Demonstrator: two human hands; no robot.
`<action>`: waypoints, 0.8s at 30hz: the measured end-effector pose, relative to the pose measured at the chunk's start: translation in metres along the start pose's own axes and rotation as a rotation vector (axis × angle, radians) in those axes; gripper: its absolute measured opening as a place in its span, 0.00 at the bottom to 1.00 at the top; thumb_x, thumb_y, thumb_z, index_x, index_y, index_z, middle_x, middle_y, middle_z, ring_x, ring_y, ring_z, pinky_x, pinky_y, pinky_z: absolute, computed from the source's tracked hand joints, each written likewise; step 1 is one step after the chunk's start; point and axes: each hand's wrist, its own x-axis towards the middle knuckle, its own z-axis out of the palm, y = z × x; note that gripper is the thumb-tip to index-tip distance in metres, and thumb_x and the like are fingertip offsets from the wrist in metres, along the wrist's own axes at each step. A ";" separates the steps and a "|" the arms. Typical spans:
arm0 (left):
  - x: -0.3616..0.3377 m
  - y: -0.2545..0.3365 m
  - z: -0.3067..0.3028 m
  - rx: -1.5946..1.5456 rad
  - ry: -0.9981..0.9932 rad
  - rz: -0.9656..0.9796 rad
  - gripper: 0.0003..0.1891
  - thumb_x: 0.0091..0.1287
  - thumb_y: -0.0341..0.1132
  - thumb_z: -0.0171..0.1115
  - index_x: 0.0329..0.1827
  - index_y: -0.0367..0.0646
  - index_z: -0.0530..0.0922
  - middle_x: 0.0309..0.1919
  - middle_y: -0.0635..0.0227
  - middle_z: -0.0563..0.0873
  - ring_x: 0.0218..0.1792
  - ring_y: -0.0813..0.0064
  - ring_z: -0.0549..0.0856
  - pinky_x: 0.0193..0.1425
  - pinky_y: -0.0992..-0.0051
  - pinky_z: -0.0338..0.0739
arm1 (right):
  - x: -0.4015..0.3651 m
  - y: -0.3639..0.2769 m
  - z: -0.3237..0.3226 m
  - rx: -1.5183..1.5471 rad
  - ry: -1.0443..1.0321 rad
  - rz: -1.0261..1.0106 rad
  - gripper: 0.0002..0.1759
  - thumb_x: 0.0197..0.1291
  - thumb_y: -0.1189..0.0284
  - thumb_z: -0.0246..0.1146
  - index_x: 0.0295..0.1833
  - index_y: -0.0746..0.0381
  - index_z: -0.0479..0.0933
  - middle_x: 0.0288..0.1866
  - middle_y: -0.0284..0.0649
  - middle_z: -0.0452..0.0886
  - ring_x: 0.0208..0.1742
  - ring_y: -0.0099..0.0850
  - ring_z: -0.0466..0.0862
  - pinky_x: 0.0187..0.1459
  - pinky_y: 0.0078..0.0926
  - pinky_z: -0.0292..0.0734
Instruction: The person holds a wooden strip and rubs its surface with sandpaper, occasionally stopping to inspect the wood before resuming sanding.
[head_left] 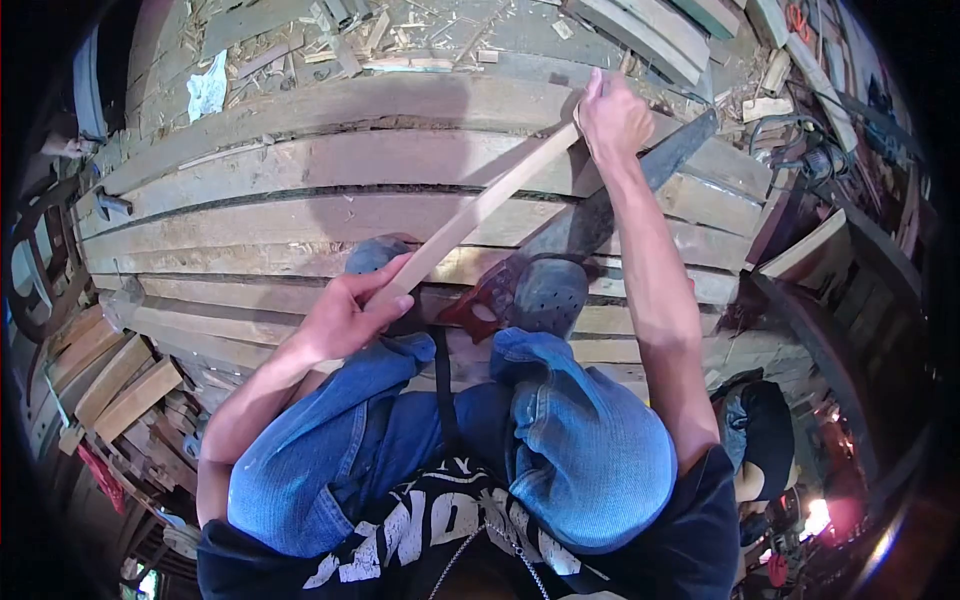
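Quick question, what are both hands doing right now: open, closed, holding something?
Left hand: closed, thumb and fingers holding the wooden strip at its near end.
Right hand: closed, gripping the same strip at its far end.

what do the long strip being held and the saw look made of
Strip: likely bare wood, from its pale, dull face. Saw blade: probably steel, thin, flat, dark grey. Handle: red, perhaps painted wood or plastic; can't tell.

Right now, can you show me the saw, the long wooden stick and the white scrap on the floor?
Saw point(570, 228): head view, on its grey blade.
Wooden stick point(480, 210): head view, about halfway along its length.
White scrap point(207, 88): head view, on its middle.
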 end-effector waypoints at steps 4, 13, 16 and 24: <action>0.001 -0.008 -0.002 0.034 0.010 0.064 0.28 0.71 0.34 0.62 0.74 0.46 0.66 0.20 0.83 0.74 0.18 0.92 0.69 0.21 0.85 0.62 | -0.041 -0.024 -0.020 0.117 -0.125 0.072 0.18 0.66 0.57 0.58 0.36 0.61 0.81 0.22 0.55 0.81 0.25 0.54 0.84 0.28 0.51 0.75; 0.001 -0.010 -0.001 0.081 0.010 0.092 0.29 0.71 0.35 0.62 0.74 0.48 0.66 0.18 0.84 0.72 0.17 0.92 0.68 0.20 0.85 0.61 | -0.063 -0.038 -0.032 0.236 -0.060 -0.035 0.18 0.66 0.61 0.57 0.28 0.61 0.78 0.20 0.53 0.79 0.23 0.54 0.82 0.27 0.51 0.75; -0.002 0.002 0.002 0.026 0.014 -0.042 0.29 0.71 0.35 0.63 0.74 0.47 0.65 0.18 0.84 0.72 0.17 0.92 0.67 0.20 0.85 0.60 | -0.026 -0.009 -0.015 0.083 -0.064 -0.060 0.17 0.66 0.61 0.58 0.29 0.61 0.77 0.21 0.54 0.79 0.24 0.54 0.82 0.28 0.52 0.75; -0.003 0.003 0.000 -0.003 0.006 -0.041 0.28 0.70 0.33 0.63 0.73 0.47 0.67 0.18 0.84 0.72 0.17 0.93 0.67 0.19 0.85 0.59 | -0.031 -0.013 -0.018 0.125 -0.090 -0.029 0.15 0.65 0.62 0.58 0.32 0.61 0.79 0.20 0.54 0.79 0.24 0.53 0.82 0.28 0.51 0.75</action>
